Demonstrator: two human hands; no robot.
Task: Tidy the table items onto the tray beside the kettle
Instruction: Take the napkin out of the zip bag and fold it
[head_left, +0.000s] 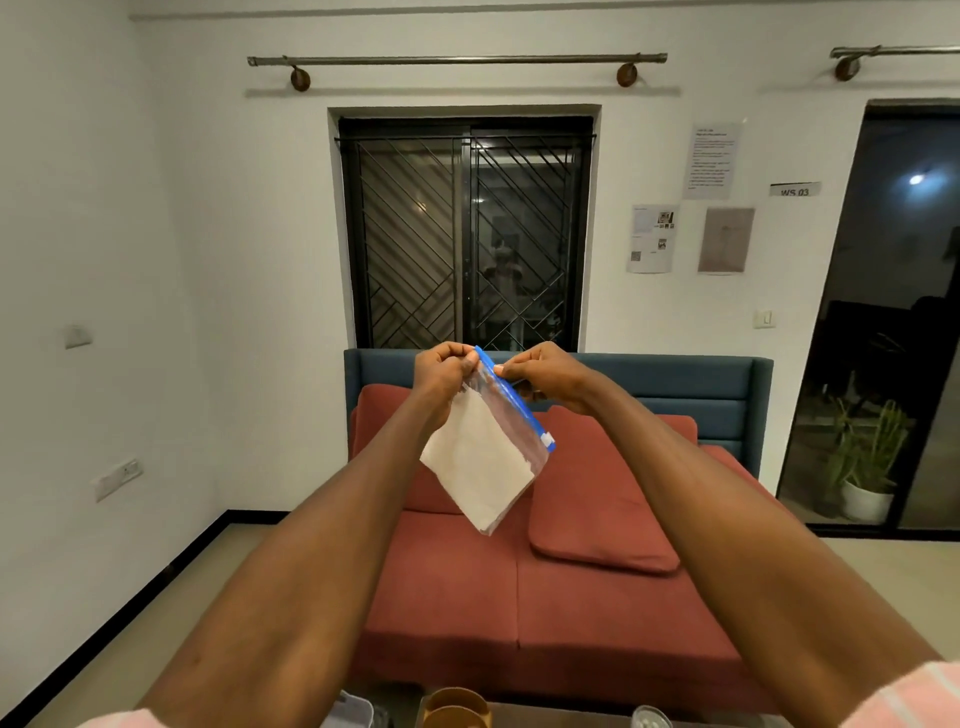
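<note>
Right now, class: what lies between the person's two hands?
In the head view, the blue zip strip of the clear bag spans from left hand to right hand.

Red sofa (519, 597) lower centre, loose cushion (597, 514) on right seat. Barred window (465, 234) above. Papers (711, 161) on wall upper right. Potted plant (865, 467) far right.

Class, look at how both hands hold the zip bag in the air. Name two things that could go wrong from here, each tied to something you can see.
1. The left hand and right hand only pinch the top of the clear plastic zip bag with the blue seal strip; it may slip and drop.
2. The folded white paper napkin inside sags to the low corner; if the seal is partly unclosed, it could slide out.
</note>
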